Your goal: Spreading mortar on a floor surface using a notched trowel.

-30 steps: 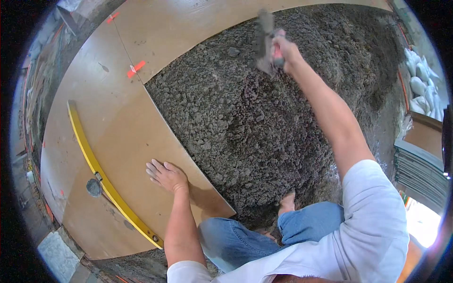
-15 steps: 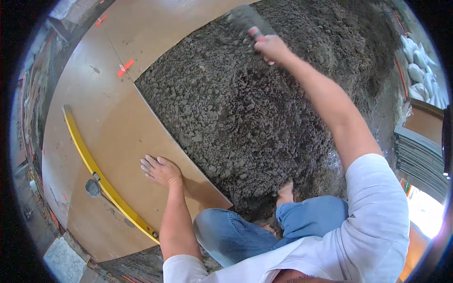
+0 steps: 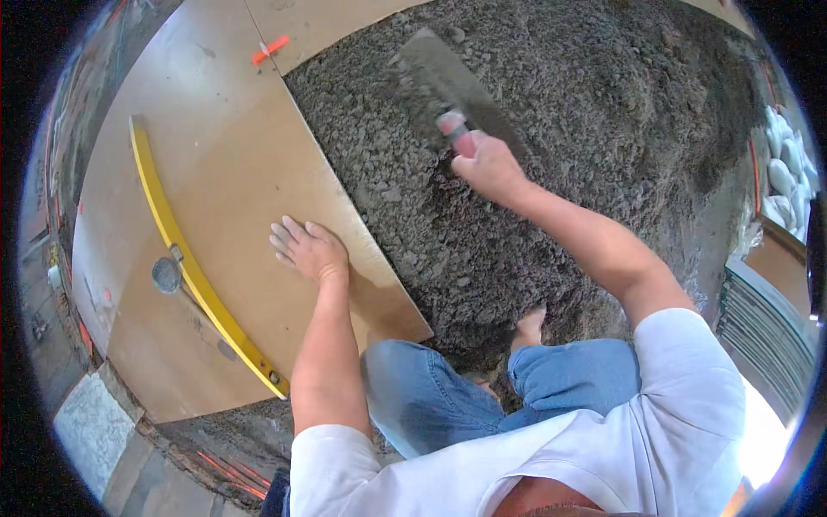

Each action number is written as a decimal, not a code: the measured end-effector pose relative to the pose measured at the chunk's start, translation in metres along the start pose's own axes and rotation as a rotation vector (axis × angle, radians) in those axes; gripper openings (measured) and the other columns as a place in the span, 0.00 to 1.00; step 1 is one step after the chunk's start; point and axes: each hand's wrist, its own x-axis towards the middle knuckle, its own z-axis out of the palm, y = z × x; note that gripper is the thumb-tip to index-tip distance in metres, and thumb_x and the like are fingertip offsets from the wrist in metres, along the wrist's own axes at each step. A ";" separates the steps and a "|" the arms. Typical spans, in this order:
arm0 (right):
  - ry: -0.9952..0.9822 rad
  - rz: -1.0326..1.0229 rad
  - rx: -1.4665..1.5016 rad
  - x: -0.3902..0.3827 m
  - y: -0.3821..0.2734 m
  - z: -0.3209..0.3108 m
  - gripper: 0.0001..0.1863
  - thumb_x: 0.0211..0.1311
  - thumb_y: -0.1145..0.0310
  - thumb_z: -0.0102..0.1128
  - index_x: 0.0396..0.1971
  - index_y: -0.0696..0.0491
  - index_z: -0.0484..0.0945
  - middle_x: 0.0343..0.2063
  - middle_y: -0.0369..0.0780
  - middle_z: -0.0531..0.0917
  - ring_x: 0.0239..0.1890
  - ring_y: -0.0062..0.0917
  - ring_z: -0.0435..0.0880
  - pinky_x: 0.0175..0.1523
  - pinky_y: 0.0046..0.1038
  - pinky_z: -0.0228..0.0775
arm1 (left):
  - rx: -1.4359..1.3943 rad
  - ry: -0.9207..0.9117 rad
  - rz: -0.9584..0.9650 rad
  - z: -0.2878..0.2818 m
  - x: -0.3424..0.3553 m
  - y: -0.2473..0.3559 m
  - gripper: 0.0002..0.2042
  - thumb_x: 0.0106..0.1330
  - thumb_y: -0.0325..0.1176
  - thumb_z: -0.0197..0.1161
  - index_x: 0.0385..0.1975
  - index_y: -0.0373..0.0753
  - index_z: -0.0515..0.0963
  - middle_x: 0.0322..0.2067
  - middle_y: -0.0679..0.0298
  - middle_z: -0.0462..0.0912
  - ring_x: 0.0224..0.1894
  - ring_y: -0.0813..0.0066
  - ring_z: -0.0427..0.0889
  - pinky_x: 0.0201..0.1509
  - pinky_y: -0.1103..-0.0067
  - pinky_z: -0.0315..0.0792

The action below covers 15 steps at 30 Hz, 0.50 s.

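- Head view, looking down on a kneeling person in blue jeans and a white shirt.
- Right hand (image 3: 489, 165): grip closed around the reddish handle of a trowel (image 3: 444, 79); fingers wrapped fully, no gap showing.
- Trowel: flat grey blade, coated with mix, pointing away from the person and lying against the mortar bed (image 3: 603, 112); blurred, so the exact contact cannot be told.
- Mortar bed: coarse, dark grey, crumbly; fills the upper and right part of the floor, up to the edge of the tiles.
- Left hand (image 3: 308, 250): grip open, palm down, fingers spread flat on a large tan floor tile (image 3: 250, 155), near its edge beside the mortar.
- Yellow spirit level (image 3: 185, 258): lies across the tiles, to the left of the left hand, apart from it.
- Red tile spacer (image 3: 270, 48): in a joint between tiles, well apart from both hands.
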 end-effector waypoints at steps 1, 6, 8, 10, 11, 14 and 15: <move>0.013 0.029 0.012 -0.002 -0.007 0.013 0.16 0.49 0.62 0.55 0.33 0.60 0.74 0.32 0.55 0.80 0.39 0.48 0.79 0.47 0.41 0.69 | -0.010 0.009 0.006 0.001 0.002 0.002 0.24 0.68 0.42 0.42 0.62 0.38 0.60 0.65 0.52 0.56 0.68 0.52 0.52 0.68 0.56 0.46; 0.011 -0.074 0.101 -0.012 -0.009 0.010 0.18 0.49 0.62 0.56 0.34 0.61 0.74 0.31 0.54 0.80 0.38 0.47 0.80 0.46 0.40 0.70 | -0.018 0.000 -0.001 0.002 0.004 0.001 0.25 0.68 0.42 0.41 0.62 0.39 0.60 0.65 0.53 0.55 0.68 0.52 0.51 0.68 0.56 0.45; 0.234 -0.018 0.079 -0.005 0.008 0.002 0.17 0.47 0.62 0.56 0.31 0.62 0.74 0.29 0.53 0.80 0.36 0.46 0.80 0.44 0.40 0.70 | -0.029 0.001 -0.009 0.001 0.003 0.001 0.25 0.68 0.43 0.41 0.62 0.39 0.60 0.66 0.53 0.55 0.68 0.52 0.51 0.68 0.56 0.45; 0.210 0.035 0.049 -0.001 0.012 -0.012 0.17 0.47 0.62 0.55 0.31 0.62 0.74 0.29 0.53 0.80 0.36 0.46 0.80 0.44 0.40 0.70 | -0.016 0.006 -0.008 0.002 0.003 -0.001 0.25 0.68 0.43 0.41 0.62 0.39 0.60 0.66 0.53 0.55 0.68 0.52 0.51 0.68 0.56 0.45; 0.124 -0.013 0.023 -0.002 0.008 -0.011 0.17 0.47 0.62 0.55 0.31 0.62 0.74 0.29 0.53 0.80 0.36 0.46 0.80 0.44 0.39 0.70 | -0.005 0.014 0.001 0.002 0.003 -0.001 0.25 0.68 0.43 0.40 0.62 0.39 0.60 0.66 0.53 0.55 0.68 0.52 0.50 0.68 0.56 0.45; 0.082 -0.149 0.114 0.000 0.007 0.039 0.17 0.48 0.62 0.54 0.33 0.61 0.75 0.32 0.53 0.80 0.38 0.46 0.80 0.46 0.39 0.70 | -0.014 0.004 0.005 0.004 0.004 0.002 0.25 0.68 0.43 0.41 0.62 0.39 0.60 0.65 0.53 0.55 0.68 0.52 0.51 0.68 0.56 0.45; 0.084 -0.148 0.120 0.005 0.006 0.045 0.17 0.48 0.62 0.54 0.33 0.61 0.75 0.32 0.53 0.80 0.38 0.46 0.80 0.46 0.39 0.70 | -0.010 0.006 0.010 0.003 0.005 0.004 0.25 0.68 0.43 0.41 0.62 0.39 0.60 0.65 0.53 0.55 0.68 0.52 0.51 0.68 0.56 0.45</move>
